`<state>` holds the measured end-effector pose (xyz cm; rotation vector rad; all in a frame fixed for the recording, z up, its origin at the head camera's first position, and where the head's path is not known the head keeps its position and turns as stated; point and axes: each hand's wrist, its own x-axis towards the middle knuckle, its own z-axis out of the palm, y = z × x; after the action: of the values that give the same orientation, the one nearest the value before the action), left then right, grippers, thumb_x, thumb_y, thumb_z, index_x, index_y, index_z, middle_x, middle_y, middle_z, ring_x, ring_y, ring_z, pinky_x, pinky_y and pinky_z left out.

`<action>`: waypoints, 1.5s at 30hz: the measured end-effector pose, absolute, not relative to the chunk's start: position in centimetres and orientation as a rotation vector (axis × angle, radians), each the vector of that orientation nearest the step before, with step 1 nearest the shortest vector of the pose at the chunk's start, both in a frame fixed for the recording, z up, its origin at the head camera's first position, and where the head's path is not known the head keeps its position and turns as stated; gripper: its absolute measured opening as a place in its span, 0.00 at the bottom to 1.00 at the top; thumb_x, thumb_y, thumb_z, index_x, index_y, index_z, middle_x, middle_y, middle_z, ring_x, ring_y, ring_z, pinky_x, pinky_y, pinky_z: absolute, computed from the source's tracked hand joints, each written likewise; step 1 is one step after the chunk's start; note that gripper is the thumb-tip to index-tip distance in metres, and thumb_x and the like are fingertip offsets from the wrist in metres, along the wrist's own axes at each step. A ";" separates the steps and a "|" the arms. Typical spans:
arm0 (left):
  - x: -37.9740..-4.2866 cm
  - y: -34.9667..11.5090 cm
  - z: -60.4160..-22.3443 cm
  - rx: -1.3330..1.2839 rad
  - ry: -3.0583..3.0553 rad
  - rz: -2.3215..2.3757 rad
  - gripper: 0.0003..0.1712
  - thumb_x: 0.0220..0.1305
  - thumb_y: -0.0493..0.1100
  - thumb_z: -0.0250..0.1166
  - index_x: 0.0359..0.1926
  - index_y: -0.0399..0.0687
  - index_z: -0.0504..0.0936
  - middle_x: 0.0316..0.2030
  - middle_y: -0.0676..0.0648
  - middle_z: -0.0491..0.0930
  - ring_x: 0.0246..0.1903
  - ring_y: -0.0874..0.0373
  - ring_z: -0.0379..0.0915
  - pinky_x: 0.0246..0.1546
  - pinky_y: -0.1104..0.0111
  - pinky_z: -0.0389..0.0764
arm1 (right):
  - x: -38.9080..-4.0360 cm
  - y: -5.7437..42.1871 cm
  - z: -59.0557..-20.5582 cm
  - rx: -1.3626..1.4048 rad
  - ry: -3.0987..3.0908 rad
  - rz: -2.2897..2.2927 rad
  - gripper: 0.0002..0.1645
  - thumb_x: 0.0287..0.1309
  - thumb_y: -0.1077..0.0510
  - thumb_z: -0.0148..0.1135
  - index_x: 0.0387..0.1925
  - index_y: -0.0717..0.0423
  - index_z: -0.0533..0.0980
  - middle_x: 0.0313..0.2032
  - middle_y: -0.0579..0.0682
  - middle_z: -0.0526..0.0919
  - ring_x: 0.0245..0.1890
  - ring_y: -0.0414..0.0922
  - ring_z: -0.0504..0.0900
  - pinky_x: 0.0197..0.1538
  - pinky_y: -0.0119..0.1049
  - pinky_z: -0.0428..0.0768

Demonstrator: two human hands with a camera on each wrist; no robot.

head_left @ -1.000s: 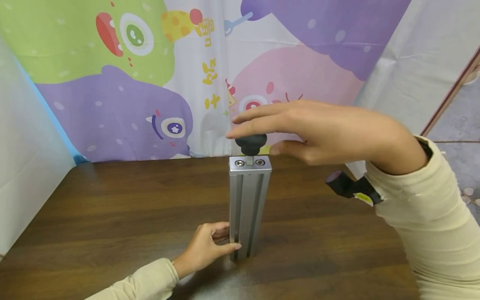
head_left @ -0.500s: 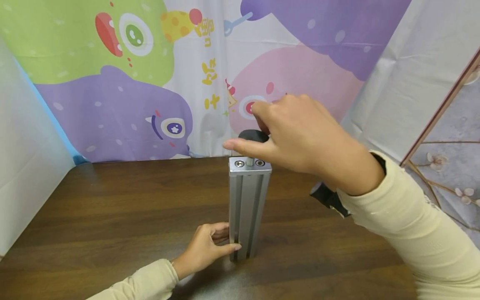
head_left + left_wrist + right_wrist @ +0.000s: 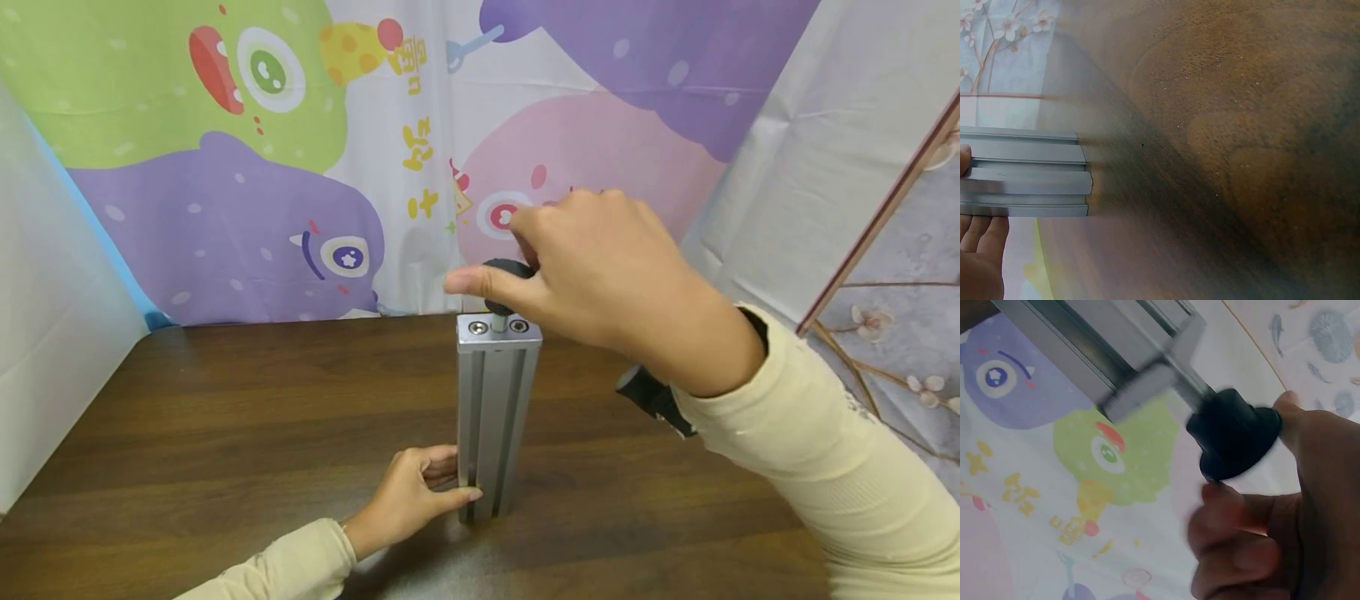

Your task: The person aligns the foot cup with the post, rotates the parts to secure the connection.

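While left grip (image 3: 408,497) holds upright metal profile (image 3: 495,408) low | right grip (image 3: 600,279) pinches black knob (image 3: 1233,434) above

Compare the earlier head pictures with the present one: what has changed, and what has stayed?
The right hand has turned, its wrist shifting left; its outstretched fingers have curled and, with the thumb, grip the black knob. The left hand stays on the upright metal bar, low down.
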<state>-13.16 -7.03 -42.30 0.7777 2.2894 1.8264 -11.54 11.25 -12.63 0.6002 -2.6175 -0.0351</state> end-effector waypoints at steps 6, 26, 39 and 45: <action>-13.1 -7.0 -42.3 0.772 2.297 1.826 0.25 0.51 0.37 0.74 0.47 0.25 0.79 0.42 0.33 0.83 0.44 0.42 0.81 0.47 0.66 0.83 | -12.4 13.8 -11.6 0.928 -2.687 0.000 0.28 0.58 0.28 0.53 0.45 0.42 0.80 0.31 0.37 0.83 0.25 0.36 0.76 0.32 0.33 0.78; -13.2 -6.9 -42.1 0.794 2.283 1.809 0.25 0.52 0.38 0.74 0.48 0.26 0.79 0.43 0.34 0.83 0.45 0.42 0.80 0.47 0.64 0.83 | -12.9 12.4 -12.4 0.952 -2.574 -0.010 0.31 0.51 0.27 0.60 0.25 0.49 0.69 0.15 0.43 0.69 0.16 0.41 0.68 0.19 0.34 0.69; -13.2 -7.0 -42.3 0.789 2.292 1.826 0.24 0.51 0.37 0.74 0.46 0.26 0.80 0.42 0.34 0.83 0.44 0.43 0.81 0.46 0.66 0.83 | -11.7 10.9 -12.9 0.630 -2.569 -0.097 0.39 0.50 0.21 0.53 0.15 0.51 0.65 0.12 0.47 0.63 0.13 0.48 0.68 0.13 0.41 0.70; -13.2 -7.1 -42.3 0.787 2.304 1.823 0.24 0.51 0.37 0.75 0.46 0.26 0.80 0.42 0.34 0.83 0.44 0.42 0.81 0.46 0.66 0.83 | -12.1 12.2 -12.4 0.791 -2.587 -0.095 0.34 0.54 0.24 0.54 0.18 0.49 0.72 0.13 0.44 0.69 0.14 0.44 0.70 0.18 0.38 0.72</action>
<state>-13.18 -7.09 -42.31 0.7874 2.3037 1.8232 -12.10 12.17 -12.41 0.7912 -2.5866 -0.0946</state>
